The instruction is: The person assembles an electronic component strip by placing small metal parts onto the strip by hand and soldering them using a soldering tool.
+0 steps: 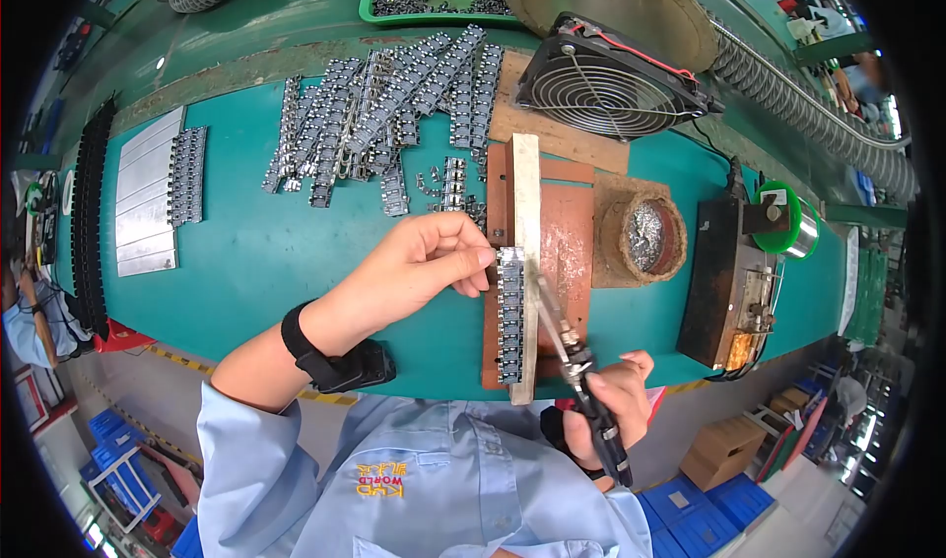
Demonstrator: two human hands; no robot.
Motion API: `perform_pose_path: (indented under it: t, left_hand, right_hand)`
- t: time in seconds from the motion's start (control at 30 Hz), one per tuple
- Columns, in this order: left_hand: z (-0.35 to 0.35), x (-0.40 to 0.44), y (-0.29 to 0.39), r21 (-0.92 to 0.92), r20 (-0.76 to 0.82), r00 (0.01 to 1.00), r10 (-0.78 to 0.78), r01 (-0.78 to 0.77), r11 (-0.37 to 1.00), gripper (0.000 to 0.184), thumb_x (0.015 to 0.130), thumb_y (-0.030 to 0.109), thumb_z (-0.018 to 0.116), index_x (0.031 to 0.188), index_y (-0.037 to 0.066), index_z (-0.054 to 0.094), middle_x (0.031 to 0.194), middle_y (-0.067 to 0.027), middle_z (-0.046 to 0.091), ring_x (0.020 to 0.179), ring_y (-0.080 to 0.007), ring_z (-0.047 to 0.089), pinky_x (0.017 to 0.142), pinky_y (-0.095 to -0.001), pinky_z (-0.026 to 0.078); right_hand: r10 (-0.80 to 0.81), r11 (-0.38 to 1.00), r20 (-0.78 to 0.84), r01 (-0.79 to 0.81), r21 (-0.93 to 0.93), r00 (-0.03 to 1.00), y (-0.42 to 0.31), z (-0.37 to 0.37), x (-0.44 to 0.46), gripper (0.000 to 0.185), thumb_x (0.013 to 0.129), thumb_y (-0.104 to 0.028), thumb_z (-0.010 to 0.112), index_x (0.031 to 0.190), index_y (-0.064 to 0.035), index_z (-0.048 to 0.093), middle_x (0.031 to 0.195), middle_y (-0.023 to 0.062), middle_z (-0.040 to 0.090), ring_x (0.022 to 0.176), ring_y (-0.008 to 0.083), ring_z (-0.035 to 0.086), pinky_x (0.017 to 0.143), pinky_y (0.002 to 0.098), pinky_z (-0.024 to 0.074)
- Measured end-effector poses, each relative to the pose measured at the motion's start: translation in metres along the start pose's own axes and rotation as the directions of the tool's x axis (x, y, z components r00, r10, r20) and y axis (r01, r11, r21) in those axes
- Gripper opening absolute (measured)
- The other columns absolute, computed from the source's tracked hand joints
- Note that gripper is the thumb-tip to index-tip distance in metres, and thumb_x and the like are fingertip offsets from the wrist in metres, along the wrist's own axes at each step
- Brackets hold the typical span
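My left hand (434, 258) is closed in a pinch at the upper end of a strip of small dark components (510, 322). What the fingertips hold is too small to make out. The strip lies lengthwise along a pale bar (526, 194) on a reddish-brown board (564, 233). In my right hand (619, 408) is a soldering iron (581, 376) with a black handle, its metal shaft slanting up and left. The tip is close to the bar, just below and right of my left fingertips; contact cannot be made out.
A round pot of silvery solder bits (645, 235) and a fan (616, 80) stand beyond the board. Many component strips (365, 115) are piled at the back. At right are a soldering station (717, 282) and a green solder spool (788, 218). Metal plates (148, 194) lie left.
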State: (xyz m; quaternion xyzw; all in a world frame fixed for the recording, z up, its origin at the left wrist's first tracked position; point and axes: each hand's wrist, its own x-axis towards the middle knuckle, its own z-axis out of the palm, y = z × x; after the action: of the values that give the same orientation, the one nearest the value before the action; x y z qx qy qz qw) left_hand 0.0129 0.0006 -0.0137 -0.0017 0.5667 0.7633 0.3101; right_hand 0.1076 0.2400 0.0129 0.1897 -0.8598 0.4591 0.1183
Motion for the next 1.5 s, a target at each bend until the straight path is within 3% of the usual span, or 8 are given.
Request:
perform_pose_path:
  t: [0.1,0.2,0.33,0.53,0.73,1.27,1.43,1.5]
  left_hand:
    - [0.0,0.0,-0.001,-0.009,0.001,1.0,0.003,-0.003,1.0,0.013,0.087,0.015,0.053,0.085,0.003,0.055,0.074,-0.0033,0.06,0.069,-0.0088,0.056,0.065,-0.022,0.046]
    - [0.0,0.0,-0.001,-0.003,0.001,1.0,0.003,-0.003,1.0,0.012,0.087,0.014,0.052,0.086,0.003,0.055,0.074,-0.0031,0.06,0.069,-0.0083,0.056,0.065,-0.0215,0.046]
    - [-0.001,-0.001,0.001,0.025,-0.021,1.0,-0.02,0.02,0.999,0.009,0.086,0.012,0.052,0.086,0.003,0.056,0.074,-0.0027,0.06,0.067,-0.0079,0.056,0.061,-0.0218,0.046]
    - [-0.006,-0.011,0.014,0.297,-0.174,0.984,0.035,0.019,0.955,0.009,0.085,0.01,0.052,0.086,0.001,0.056,0.07,-0.0014,0.057,0.061,-0.0068,0.051,0.056,-0.0211,0.043]
    - [-0.002,-0.018,0.021,0.87,-0.179,0.866,0.467,-0.082,0.487,0.004,0.075,0.002,0.058,0.079,0.003,0.058,0.072,-0.0074,0.055,0.058,-0.0184,0.055,0.054,-0.028,0.043]
    - [0.002,-0.005,0.01,0.901,0.163,0.862,0.481,-0.329,0.284,0.009,0.07,0.0,0.061,0.077,0.004,0.057,0.078,-0.0083,0.053,0.073,-0.0257,0.054,0.064,-0.0331,0.044]
    - [0.006,-0.012,0.012,0.807,-0.014,0.914,0.405,-0.229,0.545,0.006,0.077,0.001,0.058,0.083,0.001,0.055,0.079,-0.0063,0.056,0.067,-0.0187,0.056,0.062,-0.0267,0.044]
    - [0.006,-0.014,0.012,0.489,-0.095,0.978,0.187,-0.118,0.864,0.006,0.08,0.003,0.056,0.085,0.0,0.055,0.083,-0.0038,0.056,0.069,-0.0121,0.054,0.064,-0.0224,0.043]
  right_hand:
    - [0.029,1.0,-0.092,-0.029,0.003,0.995,0.006,0.0,-0.019,0.038,0.067,-0.02,0.069,0.1,-0.0058,0.056,0.08,0.0082,0.056,0.07,0.018,0.052,0.081,0.0379,0.0342]
    - [0.285,0.951,-0.464,-0.309,0.026,0.838,0.009,0.012,-0.034,0.044,0.071,-0.015,0.067,0.108,-0.004,0.046,0.092,0.0106,0.049,0.08,0.0178,0.049,0.08,0.0352,0.0362]
    - [0.435,0.866,-0.489,-0.501,-0.003,0.756,0.016,0.021,-0.029,0.046,0.072,-0.011,0.066,0.11,-0.0027,0.041,0.098,0.01,0.045,0.085,0.0169,0.046,0.078,0.0297,0.038]
    - [0.528,0.846,-0.538,-0.457,0.274,0.657,0.003,0.023,-0.02,0.039,0.076,-0.013,0.06,0.109,-0.0026,0.042,0.094,0.0072,0.045,0.081,0.0136,0.044,0.074,0.0249,0.0367]
    - [0.36,0.92,-0.556,-0.189,0.342,0.749,0.022,0.033,-0.02,0.037,0.075,-0.016,0.063,0.104,-0.0035,0.044,0.097,0.0078,0.047,0.083,0.0138,0.045,0.074,0.0248,0.0373]
    - [0.466,0.841,-0.49,-0.196,0.504,0.737,0.022,0.033,-0.021,0.038,0.075,-0.018,0.063,0.104,-0.0052,0.043,0.1,0.0072,0.045,0.092,0.0161,0.046,0.077,0.0253,0.0373]
    - [0.452,0.843,-0.47,-0.192,0.502,0.758,0.025,0.03,-0.024,0.038,0.075,-0.018,0.064,0.104,-0.0054,0.043,0.101,0.0073,0.045,0.093,0.0165,0.046,0.077,0.0257,0.0373]
    - [0.432,0.857,-0.476,-0.185,0.481,0.766,0.027,0.031,-0.024,0.039,0.075,-0.018,0.064,0.104,-0.0055,0.043,0.1,0.0073,0.045,0.092,0.0162,0.045,0.076,0.0253,0.0372]
